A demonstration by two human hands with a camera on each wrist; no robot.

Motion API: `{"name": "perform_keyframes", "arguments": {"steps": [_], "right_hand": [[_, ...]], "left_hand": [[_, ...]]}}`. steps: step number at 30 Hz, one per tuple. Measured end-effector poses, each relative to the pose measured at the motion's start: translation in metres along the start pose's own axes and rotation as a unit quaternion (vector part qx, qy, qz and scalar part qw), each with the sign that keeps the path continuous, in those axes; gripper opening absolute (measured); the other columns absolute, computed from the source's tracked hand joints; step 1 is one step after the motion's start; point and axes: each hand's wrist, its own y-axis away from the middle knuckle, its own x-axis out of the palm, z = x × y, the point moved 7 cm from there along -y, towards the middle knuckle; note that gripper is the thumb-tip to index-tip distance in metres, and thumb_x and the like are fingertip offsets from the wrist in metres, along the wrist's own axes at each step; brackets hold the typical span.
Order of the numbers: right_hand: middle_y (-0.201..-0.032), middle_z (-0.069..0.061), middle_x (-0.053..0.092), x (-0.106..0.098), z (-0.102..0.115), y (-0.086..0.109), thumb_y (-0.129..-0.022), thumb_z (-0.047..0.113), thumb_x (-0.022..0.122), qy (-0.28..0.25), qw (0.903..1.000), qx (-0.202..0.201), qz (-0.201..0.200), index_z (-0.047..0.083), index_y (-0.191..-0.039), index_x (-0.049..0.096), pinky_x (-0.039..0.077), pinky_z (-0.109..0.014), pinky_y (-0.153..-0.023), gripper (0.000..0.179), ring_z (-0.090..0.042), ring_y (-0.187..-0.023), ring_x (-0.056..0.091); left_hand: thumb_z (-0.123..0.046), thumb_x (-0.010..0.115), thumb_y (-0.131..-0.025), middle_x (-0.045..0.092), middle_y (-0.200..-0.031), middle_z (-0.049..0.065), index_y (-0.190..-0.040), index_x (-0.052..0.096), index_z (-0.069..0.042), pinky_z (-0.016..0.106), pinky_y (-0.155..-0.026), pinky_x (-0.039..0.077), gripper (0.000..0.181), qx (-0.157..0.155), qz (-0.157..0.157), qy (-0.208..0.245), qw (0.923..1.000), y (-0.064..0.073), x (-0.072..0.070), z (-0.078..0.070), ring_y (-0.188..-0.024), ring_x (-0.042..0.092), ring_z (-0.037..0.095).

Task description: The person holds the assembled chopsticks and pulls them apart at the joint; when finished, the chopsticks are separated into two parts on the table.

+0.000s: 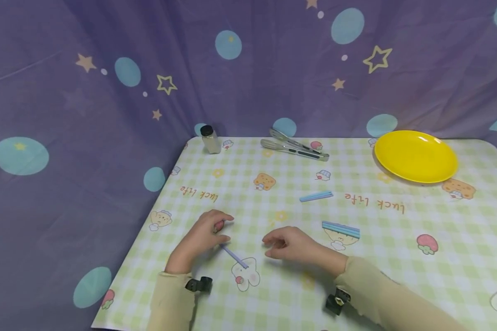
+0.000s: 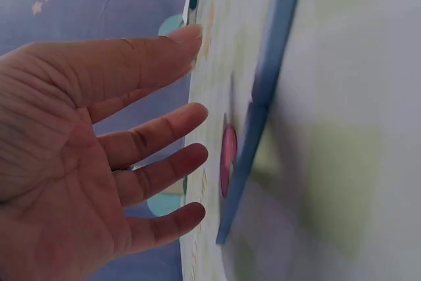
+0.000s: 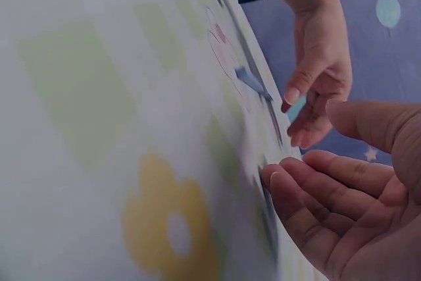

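We see two bare hands above a tablecloth (image 1: pixel 273 312) with green and white checks. Between them, nearer to the left hand (image 1: pixel 200 236), there lies a single lavender-blue stick (image 1: pixel 234 256). Its one end is close under the left thumb, and its other end reaches onto a printed white figure, toward the side of the right hand (image 1: pixel 294 246).

The left hand is well opened: in its wrist view we see the thumb and the fingers spread apart, with nothing held among them. The stick passes just beside the fingertips; in this view we notice a small step along its edge, but we cannot tell its cause. The right hand is also opened, with the fingers softly bent and a clear gap between them and the thumb. It has hold of nothing, and it is apart from the stick.

Beyond the right wrist, a row of blue and teal sticks (image 1: pixel 341 229) lies side by side on a printed face. A smaller group of light blue sticks (image 1: pixel 316 196) lies farther back, slightly slanted. At the back of the table we find a jar (image 1: pixel 211 143) with a black lid, standing upright at the left, then metal tongs (image 1: pixel 306 153) lying with their arms apart, and a yellow plate (image 1: pixel 416 156) at the right. Behind all this hangs a purple curtain (image 1: pixel 248 82) with stars and blue ovals.
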Motion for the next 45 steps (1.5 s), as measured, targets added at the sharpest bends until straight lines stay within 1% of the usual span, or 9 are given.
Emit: {"name": "perform_keyframes", "arguments": {"steps": [4, 10, 14, 18, 24, 28, 31, 40, 45], "right_hand": [[-0.106, -0.010, 0.072, 0.013, 0.002, -0.006, -0.087, 0.018, 0.074, -0.003, 0.9999, 0.009, 0.010, -0.001, -0.114, 0.068, 0.052, -0.023, -0.075, 0.033, -0.011, -0.084, 0.068], [-0.105, -0.007, 0.072, 0.028, 0.005, -0.016, -0.085, 0.018, 0.076, 0.012, 0.9997, 0.007, 0.018, 0.001, -0.115, 0.068, 0.050, -0.023, -0.076, 0.035, -0.004, -0.077, 0.064], [-0.103, -0.004, 0.070, 0.036, 0.006, -0.021, -0.083, 0.015, 0.077, 0.020, 0.9995, 0.012, 0.021, 0.003, -0.116, 0.067, 0.049, -0.022, -0.073, 0.037, -0.002, -0.072, 0.060], [-0.093, 0.000, 0.067, 0.042, 0.009, -0.024, -0.082, 0.013, 0.078, 0.029, 0.9993, 0.013, 0.020, 0.003, -0.111, 0.067, 0.047, -0.022, -0.070, 0.032, -0.003, -0.071, 0.055], [-0.072, 0.012, 0.059, 0.047, 0.013, -0.027, -0.080, 0.013, 0.079, 0.094, 0.9955, 0.011, 0.004, 0.009, -0.091, 0.068, 0.044, -0.022, -0.069, 0.016, -0.002, -0.066, 0.050], [-0.066, 0.014, 0.053, 0.050, 0.015, -0.030, -0.079, 0.017, 0.081, 0.167, 0.9857, 0.016, -0.015, 0.013, -0.083, 0.066, 0.042, -0.022, -0.063, 0.015, -0.002, -0.060, 0.046], [-0.064, 0.014, 0.052, 0.049, 0.015, -0.031, -0.079, 0.016, 0.078, 0.198, 0.9793, 0.023, -0.033, 0.015, -0.078, 0.067, 0.041, -0.022, -0.060, 0.012, -0.004, -0.060, 0.046], [-0.066, 0.011, 0.056, 0.029, 0.006, -0.027, -0.080, 0.010, 0.071, 0.154, 0.9829, 0.079, -0.063, 0.016, -0.073, 0.065, 0.043, -0.026, -0.062, 0.011, -0.009, -0.064, 0.050], [-0.066, 0.010, 0.056, 0.017, 0.002, -0.020, -0.079, 0.007, 0.070, 0.153, 0.9817, 0.072, -0.088, 0.014, -0.075, 0.065, 0.043, -0.027, -0.062, 0.010, -0.009, -0.063, 0.050]], "left_hand": [[-0.003, 0.081, -0.075, 0.059, -0.114, 0.007, -0.117, 0.068, -0.007, 0.047, -0.098, 0.038, 0.044, -0.007, -0.005, -0.003, 1.0000, 0.010, -0.004, 0.006, -0.110, 0.050, 0.029], [0.004, 0.077, -0.072, 0.056, -0.114, 0.009, -0.112, 0.069, -0.007, 0.048, -0.097, 0.038, 0.042, -0.036, 0.003, -0.024, 0.9990, 0.018, -0.005, 0.017, -0.112, 0.046, 0.031], [0.003, 0.078, -0.070, 0.053, -0.110, 0.009, -0.104, 0.070, -0.010, 0.046, -0.093, 0.039, 0.037, -0.048, 0.002, -0.058, 0.9971, 0.019, -0.004, 0.024, -0.107, 0.045, 0.031], [-0.002, 0.082, -0.071, 0.054, -0.098, 0.006, -0.093, 0.067, -0.012, 0.044, -0.088, 0.039, 0.029, -0.051, -0.014, -0.098, 0.9938, 0.017, -0.002, 0.028, -0.097, 0.047, 0.028], [-0.010, 0.083, -0.069, 0.051, -0.088, 0.002, -0.086, 0.062, -0.015, 0.041, -0.082, 0.039, 0.027, -0.061, -0.019, -0.130, 0.9895, 0.014, -0.001, 0.025, -0.089, 0.045, 0.026], [-0.013, 0.085, -0.069, 0.050, -0.087, 0.001, -0.085, 0.060, -0.016, 0.041, -0.081, 0.039, 0.029, -0.070, -0.015, -0.140, 0.9876, 0.012, 0.000, 0.024, -0.088, 0.045, 0.026], [-0.015, 0.086, -0.069, 0.049, -0.085, 0.001, -0.084, 0.060, -0.016, 0.041, -0.080, 0.038, 0.030, -0.069, -0.017, -0.141, 0.9874, 0.012, 0.000, 0.023, -0.088, 0.045, 0.026], [-0.017, 0.085, -0.071, 0.052, -0.083, -0.001, -0.074, 0.062, -0.019, 0.039, -0.078, 0.038, 0.024, -0.073, -0.035, -0.128, 0.9884, 0.010, 0.000, 0.018, -0.084, 0.045, 0.023], [-0.017, 0.086, -0.071, 0.058, -0.081, -0.005, -0.072, 0.067, -0.020, 0.039, -0.079, 0.041, 0.019, -0.044, -0.045, -0.089, 0.9941, 0.010, -0.001, 0.011, -0.081, 0.052, 0.019]]}}
